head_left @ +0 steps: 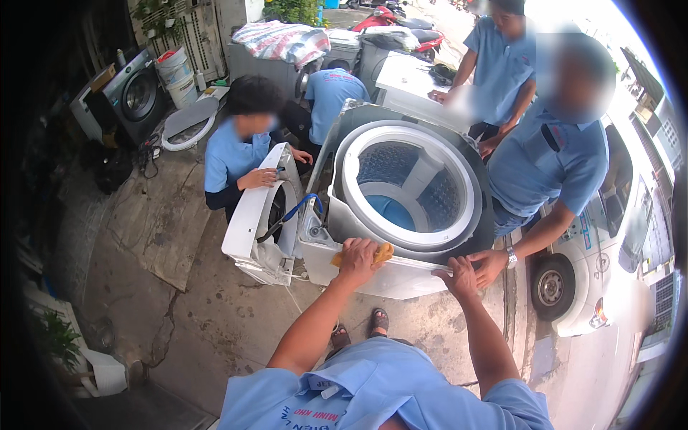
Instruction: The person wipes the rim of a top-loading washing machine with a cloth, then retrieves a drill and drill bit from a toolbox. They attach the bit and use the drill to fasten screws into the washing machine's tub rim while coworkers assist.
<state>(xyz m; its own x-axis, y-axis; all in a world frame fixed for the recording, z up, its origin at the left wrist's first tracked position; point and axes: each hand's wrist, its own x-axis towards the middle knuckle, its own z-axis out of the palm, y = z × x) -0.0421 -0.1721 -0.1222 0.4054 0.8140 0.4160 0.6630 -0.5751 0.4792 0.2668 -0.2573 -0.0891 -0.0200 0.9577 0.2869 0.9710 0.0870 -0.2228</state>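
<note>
Right in front of me stands a white top-loading washing machine (387, 285) with its top cover off. Its tub's pale ring (351, 172) and the metal drum (456, 183) inside are exposed. My left hand (358, 259) is closed on a yellow-brown cloth (383, 252) at the front edge of the casing. Farther right, my right hand (459, 277) grips the casing's front rim, fingers over the edge. Close beside it is a co-worker's hand (489, 266) with a wristwatch. The detached white top panel (247, 222), with a blue-wrapped cable (301, 206), leans at the machine's left side.
A crouching person (233, 154) holds the top panel. Two people stand at right, and another bends behind the machine. A white washer (412, 79) stands behind; a grey front-loader (136, 93) and bucket (175, 75) are at far left. A white car (580, 272) is parked at right.
</note>
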